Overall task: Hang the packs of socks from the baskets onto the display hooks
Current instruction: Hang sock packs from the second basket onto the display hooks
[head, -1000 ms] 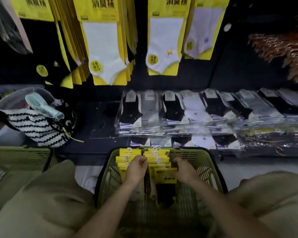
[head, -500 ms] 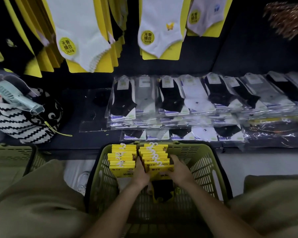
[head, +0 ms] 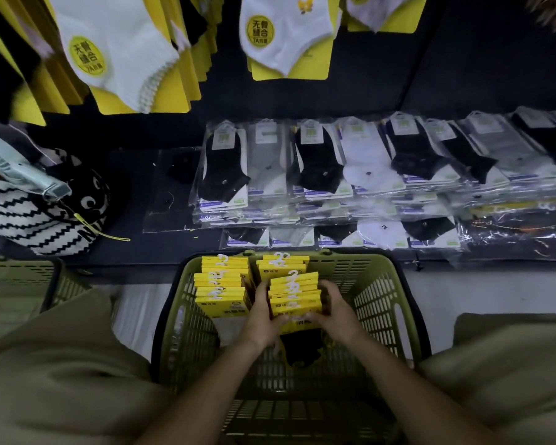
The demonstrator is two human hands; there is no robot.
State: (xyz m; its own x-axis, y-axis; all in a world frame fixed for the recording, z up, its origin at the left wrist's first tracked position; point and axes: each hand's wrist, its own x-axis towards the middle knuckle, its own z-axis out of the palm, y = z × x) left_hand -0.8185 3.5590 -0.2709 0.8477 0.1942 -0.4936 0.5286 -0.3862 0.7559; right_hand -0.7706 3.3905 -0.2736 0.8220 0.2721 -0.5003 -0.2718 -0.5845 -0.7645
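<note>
The left hand [head: 264, 316] and right hand [head: 337, 313] squeeze a bunch of packs [head: 294, 292] between them in the basket [head: 379, 303]. They look light: stiff card tops, floppy socks. Best held by the card.

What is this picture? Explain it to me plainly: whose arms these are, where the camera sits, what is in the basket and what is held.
There is no machine: these are a person's bare arms, filmed by one wide-angle camera worn on the head, looking forward and down. The left hand and right hand clasp a bundle of yellow sock packs from either side, fingers curled round it, inside a green basket. A second row of yellow packs stands beside it in the basket. Beyond lies a dark shelf with socks in clear bags; above hang more yellow-carded socks. A striped bag sits at the left.
</note>
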